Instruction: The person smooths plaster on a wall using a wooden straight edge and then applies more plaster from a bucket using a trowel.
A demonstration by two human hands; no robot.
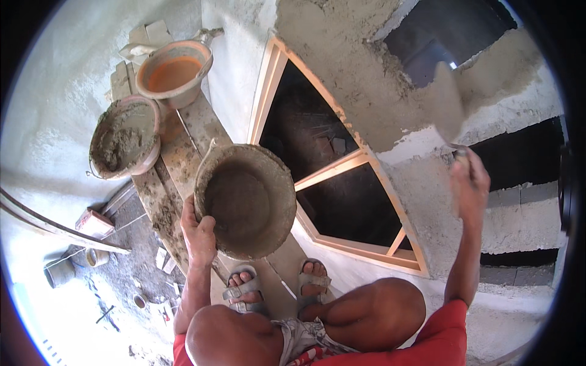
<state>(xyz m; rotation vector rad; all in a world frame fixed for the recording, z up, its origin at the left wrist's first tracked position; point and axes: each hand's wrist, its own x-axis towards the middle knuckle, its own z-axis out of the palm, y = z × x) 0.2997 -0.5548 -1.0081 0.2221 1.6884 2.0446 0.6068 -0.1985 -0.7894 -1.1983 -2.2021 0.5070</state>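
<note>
My left hand [200, 239] grips the near-left rim of a mortar-crusted bucket [282, 192], thumb over the edge. The bucket is tilted so its inside faces me; a dark grey layer coats the bottom. At the right, my raised right hand [470, 183] is closed round the handle of a trowel [448, 107]. The trowel's blade is smeared by motion and points up over the wall. Behind it, wet grey mortar [390, 116] coats the wall beside a rough-edged opening.
I squat on a mortar-spattered plank scaffold [274, 283]. A bucket of mortar [155, 131] and one with an orange inside [201, 76] stand at its far end. A wooden window frame [357, 160] is set in the wall. Cluttered ground [131, 274] lies below left.
</note>
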